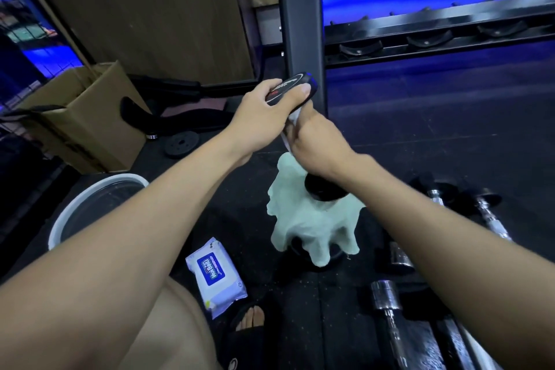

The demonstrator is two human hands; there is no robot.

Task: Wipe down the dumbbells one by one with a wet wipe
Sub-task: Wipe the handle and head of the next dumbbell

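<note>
Our left hand grips the dumbbell end; our right hand should squeeze the wipe around the handle, twisting evenly.

rack post close behind, bare floor right, box left

Dim, blue strip glow, wide-angle edge distortion

Left hand gripping dumbbell end, right hand wiping handle (pale cloth)
</note>
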